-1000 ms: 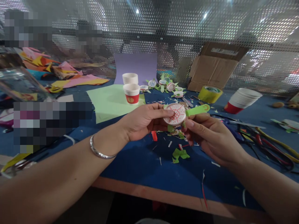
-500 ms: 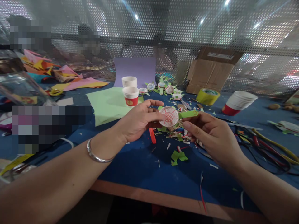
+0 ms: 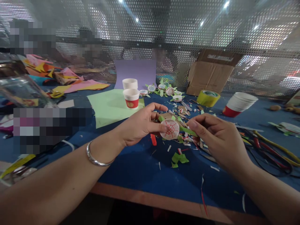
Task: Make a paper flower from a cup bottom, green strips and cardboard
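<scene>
My left hand (image 3: pixel 142 125) pinches a small paper turtle (image 3: pixel 170 129): a white round disc with a red grid drawn on it and green paper limbs. My right hand (image 3: pixel 215 140) has its fingers closed on the green paper strip sticking out of the disc's right side. Both hands hold the turtle just above the blue table (image 3: pixel 140 162). A silver bangle (image 3: pixel 95 156) sits on my left wrist. Green and red paper scraps (image 3: pixel 178 157) lie below the hands.
A red-and-white paper cup (image 3: pixel 131 97) and a cup stack (image 3: pixel 130 83) stand on light green paper (image 3: pixel 107 104). Finished paper turtles (image 3: pixel 167 90), yellow tape roll (image 3: pixel 207 97), tipped cup stack (image 3: pixel 240 103), cardboard box (image 3: pixel 212 73), cables (image 3: pixel 267 143) and coloured paper (image 3: pixel 70 82) surround them.
Both hands have lowered the turtle toward the table and tilted its disc toward me. My right hand's fingers have curled in over the green strip.
</scene>
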A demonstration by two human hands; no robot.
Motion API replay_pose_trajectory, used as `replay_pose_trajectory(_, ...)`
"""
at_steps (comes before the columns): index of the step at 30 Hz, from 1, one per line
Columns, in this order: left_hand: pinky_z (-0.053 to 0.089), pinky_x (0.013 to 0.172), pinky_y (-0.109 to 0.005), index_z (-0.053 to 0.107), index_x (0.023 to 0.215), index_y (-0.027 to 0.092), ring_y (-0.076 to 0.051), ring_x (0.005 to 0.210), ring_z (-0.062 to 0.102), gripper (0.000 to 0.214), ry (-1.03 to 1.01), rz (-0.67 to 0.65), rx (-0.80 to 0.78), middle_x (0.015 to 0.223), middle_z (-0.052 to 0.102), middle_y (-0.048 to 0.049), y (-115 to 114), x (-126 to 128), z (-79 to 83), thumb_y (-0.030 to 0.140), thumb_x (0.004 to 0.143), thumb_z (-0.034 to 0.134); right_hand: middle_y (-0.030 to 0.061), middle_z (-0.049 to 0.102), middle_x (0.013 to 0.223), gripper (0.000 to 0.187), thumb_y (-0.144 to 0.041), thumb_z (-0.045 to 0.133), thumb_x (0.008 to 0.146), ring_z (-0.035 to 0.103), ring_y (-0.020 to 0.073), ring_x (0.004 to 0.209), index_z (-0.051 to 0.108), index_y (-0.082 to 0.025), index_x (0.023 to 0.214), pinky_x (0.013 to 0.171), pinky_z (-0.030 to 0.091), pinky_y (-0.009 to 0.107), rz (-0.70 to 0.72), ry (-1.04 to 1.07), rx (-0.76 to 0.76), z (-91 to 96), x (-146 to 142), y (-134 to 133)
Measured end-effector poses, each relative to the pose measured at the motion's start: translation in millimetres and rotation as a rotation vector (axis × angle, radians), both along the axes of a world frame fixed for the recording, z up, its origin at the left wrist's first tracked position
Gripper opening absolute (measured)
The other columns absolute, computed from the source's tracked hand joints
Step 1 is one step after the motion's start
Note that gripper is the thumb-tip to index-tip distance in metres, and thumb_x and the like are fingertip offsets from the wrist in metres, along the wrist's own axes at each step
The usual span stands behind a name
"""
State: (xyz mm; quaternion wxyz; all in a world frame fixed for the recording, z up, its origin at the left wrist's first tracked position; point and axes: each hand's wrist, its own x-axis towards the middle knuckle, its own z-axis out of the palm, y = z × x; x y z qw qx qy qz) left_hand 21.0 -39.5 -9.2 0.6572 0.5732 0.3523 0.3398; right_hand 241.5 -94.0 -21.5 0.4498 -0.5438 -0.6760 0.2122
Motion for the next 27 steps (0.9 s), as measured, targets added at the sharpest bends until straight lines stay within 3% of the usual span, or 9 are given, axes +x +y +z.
replay_pose_trajectory(5,0.056,0.073,-0.028,0.051,0.120,0.018,-0.014,0.079,0.066,0.056,-0.006,0.035,0.073,0.088,0.064,-0.0004,2.9,-2.3,-1.5,0.012,0.073,0.081,0.0005,0.066,0.070,0.031,-0.052,0.066,0.092,0.057,0.0121,0.059,0.071,-0.023,0.084,0.055,0.041,0.028,0.033,0.002,-0.006,1.8,0.3,-1.2)
replay_pose_trajectory(11,0.053,0.069,-0.024,0.052,0.117,0.017,-0.011,0.074,0.066,0.051,-0.012,-0.019,-0.026,0.089,0.067,-0.0012,-0.8,-0.4,2.1,0.009,0.074,0.080,-0.0007,0.062,0.066,0.024,-0.045,0.067,0.092,0.052,0.0120,0.057,0.071,-0.022,0.084,0.053,0.039,0.028,0.007,-0.040,0.003,-2.1,2.1,1.8)
replay_pose_trajectory(19,0.051,0.065,-0.023,0.052,0.116,0.017,-0.010,0.070,0.066,0.048,0.007,-0.029,-0.020,0.084,0.067,0.0007,1.1,-1.8,0.0,0.012,0.077,0.079,-0.0023,0.060,0.061,0.026,-0.045,0.066,0.092,0.051,0.0110,0.054,0.071,-0.021,0.085,0.051,0.037,0.026,0.034,-0.029,-0.055,-3.4,2.1,3.0)
replay_pose_trajectory(27,0.049,0.076,-0.029,0.053,0.118,0.017,-0.015,0.086,0.066,0.050,0.069,-0.070,0.073,0.096,0.068,-0.0040,0.4,0.3,-4.0,0.010,0.075,0.078,-0.0030,0.061,0.061,0.021,-0.038,0.066,0.092,0.049,0.0090,0.051,0.071,-0.019,0.084,0.046,0.035,0.023,0.104,-0.038,-0.081,0.3,-0.5,3.7)
